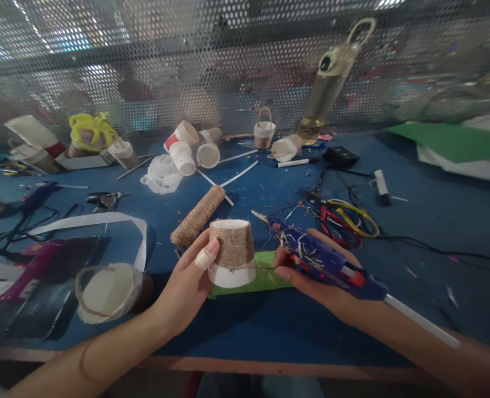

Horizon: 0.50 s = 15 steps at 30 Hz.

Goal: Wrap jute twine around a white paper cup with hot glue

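In my left hand (193,276) I hold a white paper cup (231,251), its narrower end up and most of its side wrapped in brown twine. A white band near the wider lower end shows uncovered. My right hand (311,271) is closed around a blue hot glue gun (315,251), with a white glue stick (421,319) sticking out of its back. The nozzle points up and left, apart from the cup. Behind the cup lies a roll of twine (199,216). A green sheet (267,272) is on the table under the hands.
At left are a twine-trimmed basket (107,293), a white paper strip (99,220) and another glue gun (37,196). Cups (182,146), a tilted bottle (327,83) and a small basket (264,132) stand at the back. Scissors (340,221) and cords lie right.
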Tool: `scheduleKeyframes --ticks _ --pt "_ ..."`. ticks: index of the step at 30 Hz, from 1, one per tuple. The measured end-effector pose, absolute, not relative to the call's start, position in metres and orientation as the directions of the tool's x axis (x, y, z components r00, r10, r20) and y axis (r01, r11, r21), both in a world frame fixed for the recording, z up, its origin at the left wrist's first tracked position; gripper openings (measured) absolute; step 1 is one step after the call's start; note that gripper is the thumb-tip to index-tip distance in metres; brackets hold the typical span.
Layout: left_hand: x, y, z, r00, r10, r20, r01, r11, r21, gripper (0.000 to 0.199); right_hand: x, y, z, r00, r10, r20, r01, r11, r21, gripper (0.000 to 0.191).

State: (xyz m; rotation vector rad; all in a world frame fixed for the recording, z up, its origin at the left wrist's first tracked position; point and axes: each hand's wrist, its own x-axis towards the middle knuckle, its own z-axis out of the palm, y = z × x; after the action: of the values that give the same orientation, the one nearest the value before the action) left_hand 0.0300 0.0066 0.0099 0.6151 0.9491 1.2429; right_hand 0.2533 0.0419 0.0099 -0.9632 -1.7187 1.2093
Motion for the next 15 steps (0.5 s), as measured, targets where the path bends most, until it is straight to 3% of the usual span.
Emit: scheduleKeyframes --ticks 5,15 --pt "0.0292 0.0089 0.0100 -0.004 0.971 -0.240 -0.474 0.209 0.855 0.040 0.2548 0.0389 0.0109 -0.380 0.904 0.198 0.192 0.287 -0.938 0.015" --pt "0.0294 0.0126 0.0113 -0.102 0.973 -0.208 -0.386 0.154 0.910 0.040 0.2607 0.0365 0.0146 -0.366 0.855 0.367 0.082 0.423 -0.903 0.024"
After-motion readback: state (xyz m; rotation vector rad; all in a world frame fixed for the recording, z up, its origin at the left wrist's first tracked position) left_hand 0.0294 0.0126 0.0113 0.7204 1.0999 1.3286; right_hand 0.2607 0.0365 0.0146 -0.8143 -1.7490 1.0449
